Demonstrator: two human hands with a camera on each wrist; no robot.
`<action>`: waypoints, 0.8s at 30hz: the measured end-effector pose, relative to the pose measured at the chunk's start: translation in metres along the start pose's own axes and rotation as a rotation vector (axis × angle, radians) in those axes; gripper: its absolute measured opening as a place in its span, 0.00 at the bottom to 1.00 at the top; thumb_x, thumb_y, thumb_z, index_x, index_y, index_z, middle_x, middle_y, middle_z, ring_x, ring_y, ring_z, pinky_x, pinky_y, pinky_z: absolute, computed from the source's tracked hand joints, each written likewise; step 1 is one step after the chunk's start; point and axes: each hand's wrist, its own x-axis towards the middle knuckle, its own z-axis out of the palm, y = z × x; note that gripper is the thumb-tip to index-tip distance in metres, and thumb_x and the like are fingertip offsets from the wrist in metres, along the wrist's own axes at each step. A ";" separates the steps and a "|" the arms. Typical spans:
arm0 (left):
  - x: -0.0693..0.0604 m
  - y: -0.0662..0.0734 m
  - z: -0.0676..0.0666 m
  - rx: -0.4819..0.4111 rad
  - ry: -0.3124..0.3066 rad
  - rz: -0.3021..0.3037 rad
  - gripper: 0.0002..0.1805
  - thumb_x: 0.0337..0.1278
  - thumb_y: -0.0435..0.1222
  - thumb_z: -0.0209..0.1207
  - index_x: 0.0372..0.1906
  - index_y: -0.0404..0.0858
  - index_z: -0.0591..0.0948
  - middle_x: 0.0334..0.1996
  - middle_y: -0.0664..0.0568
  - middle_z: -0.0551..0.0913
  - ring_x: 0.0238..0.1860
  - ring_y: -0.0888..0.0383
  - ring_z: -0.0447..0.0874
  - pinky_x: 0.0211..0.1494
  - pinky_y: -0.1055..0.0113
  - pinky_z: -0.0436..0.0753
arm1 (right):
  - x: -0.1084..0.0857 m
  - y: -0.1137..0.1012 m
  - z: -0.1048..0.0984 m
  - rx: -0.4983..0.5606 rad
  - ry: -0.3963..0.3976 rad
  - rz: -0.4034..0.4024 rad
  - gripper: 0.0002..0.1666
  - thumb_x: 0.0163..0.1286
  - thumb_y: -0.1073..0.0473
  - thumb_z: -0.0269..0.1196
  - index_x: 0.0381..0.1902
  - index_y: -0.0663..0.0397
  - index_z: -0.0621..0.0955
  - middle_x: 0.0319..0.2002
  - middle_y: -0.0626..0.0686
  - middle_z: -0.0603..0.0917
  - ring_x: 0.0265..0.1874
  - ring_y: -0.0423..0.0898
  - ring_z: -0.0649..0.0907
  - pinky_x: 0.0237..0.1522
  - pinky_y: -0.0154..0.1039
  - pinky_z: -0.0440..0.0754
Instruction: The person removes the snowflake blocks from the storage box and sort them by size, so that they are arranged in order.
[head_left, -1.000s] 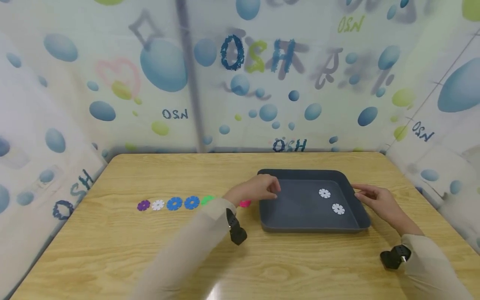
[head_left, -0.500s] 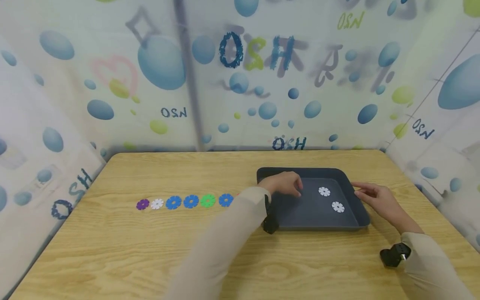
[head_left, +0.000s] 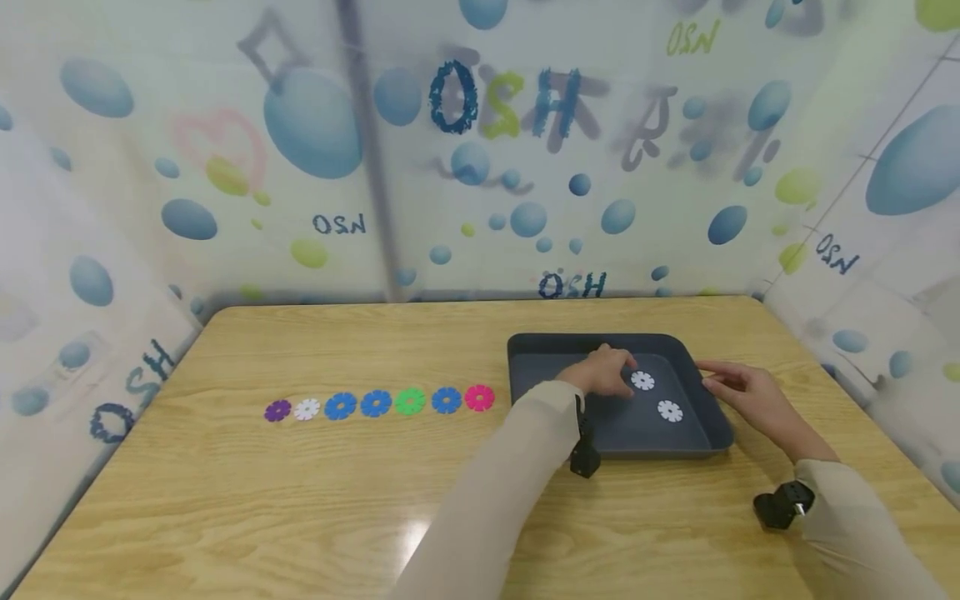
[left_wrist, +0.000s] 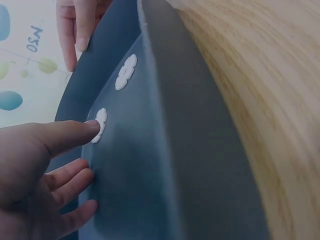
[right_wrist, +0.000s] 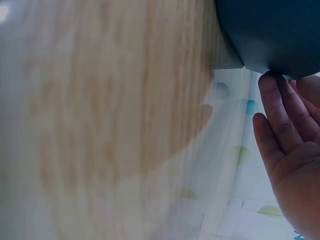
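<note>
A dark grey tray (head_left: 517,392) stands on the table with two white snowflake discs in it, the farther disc (head_left: 642,381) and the nearer disc (head_left: 670,411). My left hand (head_left: 603,372) is over the tray, thumb and fingers parted beside the farther disc. In the left wrist view, the thumb of that hand (left_wrist: 35,165) overlaps the disc's edge; whether it touches cannot be told. At the tray's right wall, my right hand (head_left: 757,408) rests with fairly straight fingers (right_wrist: 282,115) against the outside.
Left of the tray lies a row of snowflake discs: purple (head_left: 277,411), white (head_left: 307,409), several blue ones (head_left: 376,403), green (head_left: 409,402) and pink (head_left: 479,397). The wooden table (head_left: 300,500) meets a patterned curtain (head_left: 450,267) behind.
My left hand has moved right, from the tray's left wall to the farther white disc, baring the pink disc and its blue neighbour. The right hand stays at the tray's right wall.
</note>
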 end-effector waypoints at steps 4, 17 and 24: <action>0.002 0.002 0.003 -0.011 0.009 -0.018 0.26 0.55 0.40 0.61 0.60 0.46 0.71 0.59 0.50 0.64 0.59 0.57 0.62 0.55 0.64 0.68 | 0.000 -0.001 0.000 0.009 0.004 -0.026 0.25 0.69 0.55 0.55 0.58 0.68 0.71 0.41 0.64 0.80 0.32 0.31 0.76 0.29 0.31 0.74; 0.003 0.010 0.008 0.055 0.031 -0.090 0.27 0.56 0.41 0.60 0.62 0.57 0.70 0.59 0.50 0.62 0.57 0.56 0.62 0.52 0.63 0.71 | -0.001 -0.002 -0.001 0.010 -0.006 0.012 0.26 0.69 0.55 0.54 0.58 0.68 0.71 0.44 0.67 0.79 0.34 0.30 0.76 0.32 0.29 0.75; 0.007 0.012 0.012 0.063 0.078 -0.142 0.25 0.55 0.42 0.61 0.59 0.60 0.73 0.57 0.52 0.64 0.54 0.57 0.64 0.53 0.61 0.70 | -0.001 -0.002 0.000 0.014 0.004 0.003 0.26 0.69 0.56 0.55 0.58 0.68 0.71 0.41 0.64 0.79 0.32 0.33 0.76 0.28 0.32 0.73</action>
